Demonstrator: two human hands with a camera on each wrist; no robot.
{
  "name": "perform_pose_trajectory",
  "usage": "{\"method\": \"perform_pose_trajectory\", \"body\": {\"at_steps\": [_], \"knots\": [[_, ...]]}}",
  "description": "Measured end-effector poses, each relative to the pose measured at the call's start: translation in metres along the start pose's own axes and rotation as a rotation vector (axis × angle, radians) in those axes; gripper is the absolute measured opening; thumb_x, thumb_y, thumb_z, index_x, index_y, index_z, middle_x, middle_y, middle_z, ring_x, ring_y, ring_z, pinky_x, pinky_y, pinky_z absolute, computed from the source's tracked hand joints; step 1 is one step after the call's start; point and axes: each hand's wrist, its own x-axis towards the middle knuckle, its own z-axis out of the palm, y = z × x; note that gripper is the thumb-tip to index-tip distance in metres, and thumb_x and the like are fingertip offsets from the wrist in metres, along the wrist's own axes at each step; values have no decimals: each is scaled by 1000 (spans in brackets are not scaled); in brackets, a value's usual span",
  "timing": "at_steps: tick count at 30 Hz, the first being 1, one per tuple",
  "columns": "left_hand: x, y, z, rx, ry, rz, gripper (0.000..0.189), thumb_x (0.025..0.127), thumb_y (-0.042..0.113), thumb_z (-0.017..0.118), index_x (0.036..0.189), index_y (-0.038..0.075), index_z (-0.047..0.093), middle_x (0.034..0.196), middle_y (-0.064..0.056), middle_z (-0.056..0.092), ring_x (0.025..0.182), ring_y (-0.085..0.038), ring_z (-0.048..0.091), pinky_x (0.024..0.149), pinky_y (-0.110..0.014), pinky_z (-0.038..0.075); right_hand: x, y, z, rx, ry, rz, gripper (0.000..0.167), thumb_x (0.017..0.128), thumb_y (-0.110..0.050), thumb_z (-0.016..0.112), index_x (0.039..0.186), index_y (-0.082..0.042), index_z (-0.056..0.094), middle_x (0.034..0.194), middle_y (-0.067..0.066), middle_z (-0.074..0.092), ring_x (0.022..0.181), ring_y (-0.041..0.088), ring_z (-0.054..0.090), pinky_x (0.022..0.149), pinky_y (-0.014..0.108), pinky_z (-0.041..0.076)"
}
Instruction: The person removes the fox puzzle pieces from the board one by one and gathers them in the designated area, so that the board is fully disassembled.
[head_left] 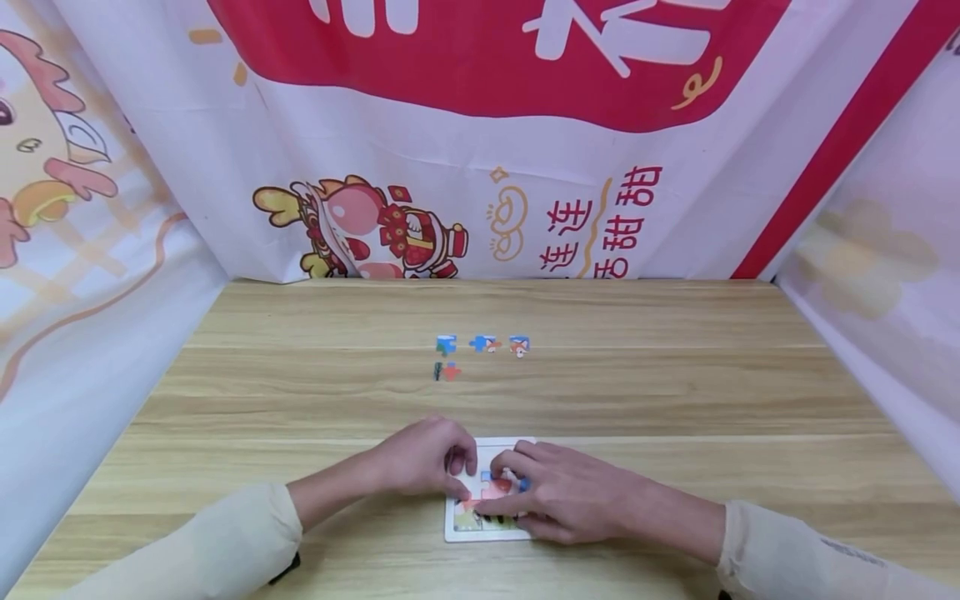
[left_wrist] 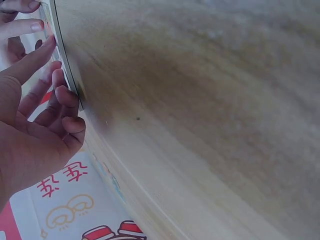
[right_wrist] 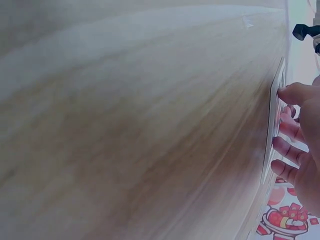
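Note:
A shallow white puzzle tray (head_left: 451,531) lies on the table with several colourful jigsaw pieces (head_left: 495,487) laid in its lower and right parts. At its left side my left hand (head_left: 430,458) touches the tray area, thumb low near the pieces, fingers loosely bent. From the right my right hand (head_left: 568,492) reaches over the tray, its thumb and fingertips resting on the pieces and covering part of them. In the left wrist view my left hand (left_wrist: 42,120) is beside the tray edge; in the right wrist view my right hand (right_wrist: 302,145) touches the tray.
Farther back on the wooden table (head_left: 300,383) lie several loose jigsaw pieces: a blue-green one (head_left: 446,343), a blue one (head_left: 483,343), a blue and orange one (head_left: 519,345) and a red one (head_left: 451,372). A printed cloth (head_left: 450,142) hangs behind the table.

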Motion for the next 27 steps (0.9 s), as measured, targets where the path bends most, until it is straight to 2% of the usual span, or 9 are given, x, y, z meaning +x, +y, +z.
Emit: {"method": "perform_pose_trajectory", "body": {"at_steps": [6,9,15,21,27], "knots": [[2,1,0,-37,4,-24,18,79,7,89,82,14,72,69,7,57,64,-5,50,61,-22,44,-9,1,-6,52,12,49,37,98,-31,68,136,-29,69,131,2,58,112,17,56,100,33,51],[3,2,0,-48,11,-30,17,81,5,87,83,13,72,70,7,58,64,-6,50,61,-22,44,-13,1,-7,73,4,70,36,100,-34,67,135,-29,70,131,1,59,112,16,56,98,33,51],[8,6,4,-40,28,-3,14,82,5,85,89,10,75,72,9,59,64,-4,50,61,-21,44,-20,-1,-8,106,0,96,37,102,-44,63,135,-29,70,133,0,60,115,15,55,99,34,52],[14,8,8,-4,33,7,15,83,7,86,96,8,79,73,10,59,66,-4,50,64,-22,44,-24,-4,-2,77,-4,85,45,104,-55,55,141,-33,65,138,1,57,118,15,52,101,36,51],[16,9,11,38,36,19,19,84,8,85,102,5,80,77,10,61,71,-4,54,67,-21,48,-25,-6,0,59,-10,82,49,103,-59,53,144,-34,62,140,2,53,120,16,48,102,37,49]]}}
